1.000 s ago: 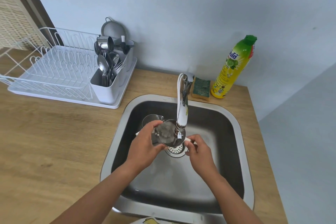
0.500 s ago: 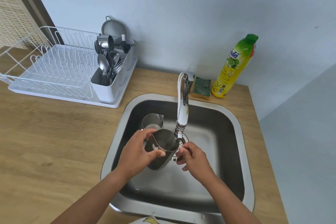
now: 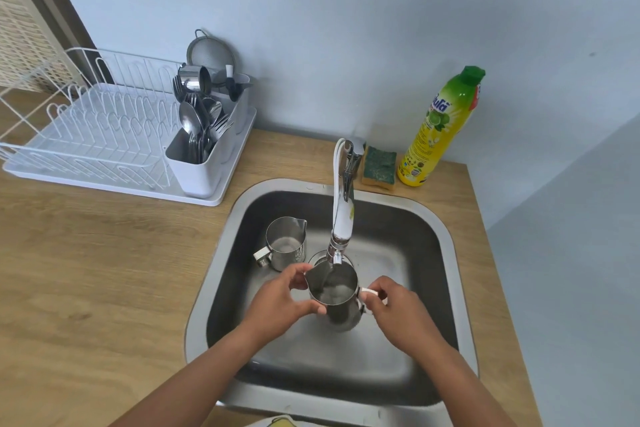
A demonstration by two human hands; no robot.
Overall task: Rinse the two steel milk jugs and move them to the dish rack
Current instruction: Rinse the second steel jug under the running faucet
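While your left hand wraps thumb and fingers around the rim and side of the nearer milk jug, your right hand pinches the jug's handle on the opposite side, so both hands are closed on this one jug. You hold it upright with its mouth facing up, directly under the outlet of the tap, above the floor of the sink. A pale, frothy patch shows inside the jug; you cannot tell clearly whether a stream is falling from the spout.

Just behind and to the left of your left hand, the second milk jug stands upright on the sink floor, its spout pointing toward the back wall and its handle toward the left; neither hand touches it.

Beyond the sink, on the wooden counter, the white dish rack sits to the left, well apart from both jugs. Its wire slots hold no jug. The cutlery caddy at its right end carries spoons and forks, and a small strainer leans behind it.

At the back edge of the sink, a green-topped sponge lies just beside the tap's base, with a yellow dish soap bottle standing right next to it against the wall.
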